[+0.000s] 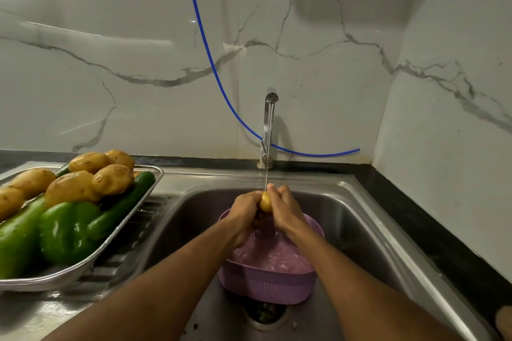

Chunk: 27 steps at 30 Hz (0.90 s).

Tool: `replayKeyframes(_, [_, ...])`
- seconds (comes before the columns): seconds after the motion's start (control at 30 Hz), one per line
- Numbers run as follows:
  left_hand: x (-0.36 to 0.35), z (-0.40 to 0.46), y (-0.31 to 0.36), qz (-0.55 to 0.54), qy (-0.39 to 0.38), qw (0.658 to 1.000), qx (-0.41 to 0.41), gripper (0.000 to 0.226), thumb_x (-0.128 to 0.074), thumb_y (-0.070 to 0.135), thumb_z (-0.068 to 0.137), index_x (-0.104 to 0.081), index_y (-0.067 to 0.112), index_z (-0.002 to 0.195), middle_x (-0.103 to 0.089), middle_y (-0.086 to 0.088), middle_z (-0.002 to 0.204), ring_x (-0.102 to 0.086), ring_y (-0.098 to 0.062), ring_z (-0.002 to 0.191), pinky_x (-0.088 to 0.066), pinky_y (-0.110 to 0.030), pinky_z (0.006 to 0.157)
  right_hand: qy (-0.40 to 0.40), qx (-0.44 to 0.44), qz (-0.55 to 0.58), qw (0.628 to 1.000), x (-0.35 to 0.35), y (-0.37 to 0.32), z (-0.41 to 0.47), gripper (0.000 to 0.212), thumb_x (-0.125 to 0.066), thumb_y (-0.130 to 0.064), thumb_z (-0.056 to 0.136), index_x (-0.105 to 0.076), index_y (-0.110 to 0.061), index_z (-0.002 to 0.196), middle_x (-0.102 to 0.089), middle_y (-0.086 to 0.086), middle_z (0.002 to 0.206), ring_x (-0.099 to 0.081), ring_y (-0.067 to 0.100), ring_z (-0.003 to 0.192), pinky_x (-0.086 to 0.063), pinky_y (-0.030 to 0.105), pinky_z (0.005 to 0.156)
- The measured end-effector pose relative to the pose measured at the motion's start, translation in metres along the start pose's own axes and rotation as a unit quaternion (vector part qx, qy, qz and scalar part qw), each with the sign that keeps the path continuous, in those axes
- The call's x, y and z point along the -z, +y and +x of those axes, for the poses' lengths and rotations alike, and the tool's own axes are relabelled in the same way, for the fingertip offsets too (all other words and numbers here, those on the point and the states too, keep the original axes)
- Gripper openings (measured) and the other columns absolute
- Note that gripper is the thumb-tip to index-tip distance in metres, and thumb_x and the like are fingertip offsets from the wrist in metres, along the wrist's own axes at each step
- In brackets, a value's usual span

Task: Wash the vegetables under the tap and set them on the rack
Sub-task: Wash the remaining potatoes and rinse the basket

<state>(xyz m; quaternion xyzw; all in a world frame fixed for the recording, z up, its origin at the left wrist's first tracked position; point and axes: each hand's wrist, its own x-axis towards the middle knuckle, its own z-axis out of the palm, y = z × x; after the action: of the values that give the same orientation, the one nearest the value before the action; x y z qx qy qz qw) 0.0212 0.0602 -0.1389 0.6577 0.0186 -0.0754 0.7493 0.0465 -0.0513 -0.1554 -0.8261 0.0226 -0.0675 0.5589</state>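
Observation:
Both my hands hold one small yellow potato [265,201] under the thin stream from the chrome tap [268,124]. My left hand [245,209] grips its left side and my right hand [285,209] grips its right side. Directly beneath them a purple colander basket [267,282] stands in the steel sink [352,219], with water in it. On the left drainboard a metal mesh rack [122,227] carries several potatoes [110,178], a green bell pepper [68,231] and cucumbers [122,206].
A blue hose [206,47] hangs down the marble wall and runs behind the tap. The sink drain [264,313] lies in front of the basket. A black counter edge [432,224] runs along the right.

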Motion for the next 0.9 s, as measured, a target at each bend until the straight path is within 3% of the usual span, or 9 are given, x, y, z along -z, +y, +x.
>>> replayKeyframes(0.13, [0.001,0.0,0.002,0.016,0.031,0.999,-0.007,0.034,-0.042,0.023,0.109,-0.071,0.006,0.109,-0.056,0.005,0.053,-0.046,-0.003,0.04,-0.036,-0.019,0.041,-0.016,-0.026,0.041,0.999,-0.003,-0.003,-0.001,0.039,-0.038,-0.057,0.105,-0.049,-0.02,0.115,-0.06,0.012,0.114,-0.061,0.025,0.097,-0.055,0.05,0.094])
replayKeyframes(0.23, [-0.003,0.0,0.005,0.01,0.066,0.997,-0.025,0.028,-0.05,0.023,0.107,-0.071,0.005,0.112,-0.055,0.005,0.051,-0.048,0.0,0.034,-0.036,-0.016,0.036,0.003,-0.038,0.066,0.997,-0.005,-0.005,0.0,0.04,-0.039,-0.059,0.104,-0.051,-0.022,0.115,-0.062,0.012,0.114,-0.064,0.028,0.101,-0.054,0.056,0.098])
replayKeyframes(0.47, [-0.004,-0.003,0.001,0.03,0.103,0.993,-0.059,0.027,-0.057,0.028,0.105,-0.075,0.009,0.098,-0.065,0.006,0.058,-0.057,-0.001,0.046,-0.042,-0.015,0.043,-0.016,-0.038,0.06,0.997,-0.006,-0.001,0.002,0.046,-0.038,-0.062,0.103,-0.049,-0.021,0.12,-0.061,0.013,0.115,-0.064,0.029,0.102,-0.055,0.052,0.096])
replayKeyframes(0.57, [0.002,-0.001,0.002,0.013,0.059,0.997,-0.053,0.034,-0.05,0.022,0.108,-0.071,-0.004,0.105,-0.055,0.0,0.053,-0.048,-0.007,0.043,-0.041,-0.02,0.044,-0.021,-0.067,0.074,0.995,-0.007,-0.004,0.006,0.046,-0.038,-0.06,0.104,-0.048,-0.018,0.119,-0.065,0.015,0.106,-0.066,0.026,0.088,-0.053,0.036,0.069])
replayKeyframes(0.63, [0.003,0.0,0.004,-0.012,0.03,0.998,-0.056,0.028,-0.047,0.015,0.108,-0.07,0.001,0.116,-0.06,-0.008,0.07,-0.048,-0.009,0.051,-0.047,-0.022,0.05,-0.012,-0.092,0.097,0.991,-0.002,-0.006,0.007,0.046,-0.035,-0.058,0.106,-0.048,-0.017,0.122,-0.066,0.015,0.095,-0.063,0.02,0.071,-0.045,0.026,0.052])
replayKeyframes(0.73, [-0.001,-0.005,0.008,-0.036,-0.005,0.998,-0.052,0.03,-0.041,0.005,0.107,-0.07,0.009,0.108,-0.063,-0.013,0.083,-0.049,-0.008,0.053,-0.048,-0.02,0.051,-0.014,-0.096,0.097,0.99,0.005,-0.007,0.006,0.045,-0.033,-0.054,0.108,-0.047,-0.014,0.123,-0.062,0.011,0.082,-0.057,0.013,0.055,-0.04,0.021,0.043])
replayKeyframes(0.9, [-0.007,-0.012,0.006,-0.051,-0.004,0.998,-0.034,0.031,-0.043,0.011,0.105,-0.073,0.005,0.111,-0.067,-0.005,0.073,-0.06,-0.003,0.047,-0.048,-0.02,0.046,-0.036,-0.08,0.077,0.993,0.003,-0.005,0.0,0.046,-0.038,-0.054,0.106,-0.046,-0.014,0.127,-0.063,0.012,0.103,-0.065,0.022,0.087,-0.052,0.032,0.065])
